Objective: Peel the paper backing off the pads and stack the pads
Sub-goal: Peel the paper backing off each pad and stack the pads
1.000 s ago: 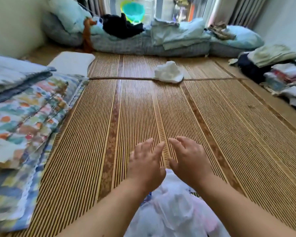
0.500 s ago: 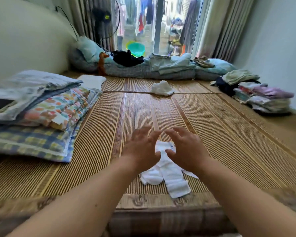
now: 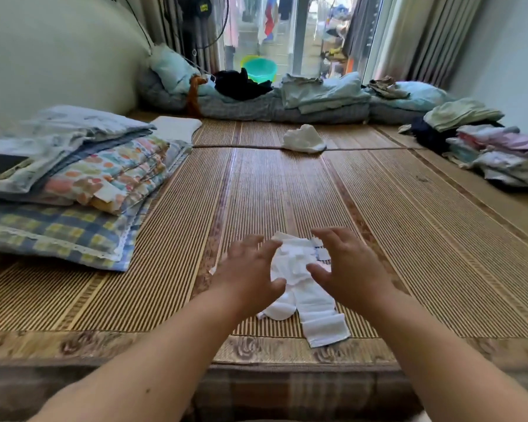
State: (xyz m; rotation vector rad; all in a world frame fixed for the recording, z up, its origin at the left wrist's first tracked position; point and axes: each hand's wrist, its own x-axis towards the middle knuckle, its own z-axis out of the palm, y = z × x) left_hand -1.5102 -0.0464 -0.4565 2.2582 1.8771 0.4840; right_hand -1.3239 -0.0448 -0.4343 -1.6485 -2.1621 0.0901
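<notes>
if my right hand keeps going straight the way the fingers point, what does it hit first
Most likely the loose pile of white pads on the woven mat. The right hand hovers open, fingers angled forward and inward over it; its height above the pile is unclear.

Nothing readable anywhere; the fan hub [image 3: 204, 7], way beyond the fingers, had a yellow label too blurry to read.

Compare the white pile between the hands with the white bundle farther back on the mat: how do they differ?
The near white pile sprawls flat in long strips; the far white bundle is bunched into one rounded lump. The near pile lies between the open left hand and right hand, by the mat's front edge; the far bundle sits alone on the mat's cross seam. The near pile shows some blue print; the far bundle looks plain. Both are white, soft and on the mat.
</notes>
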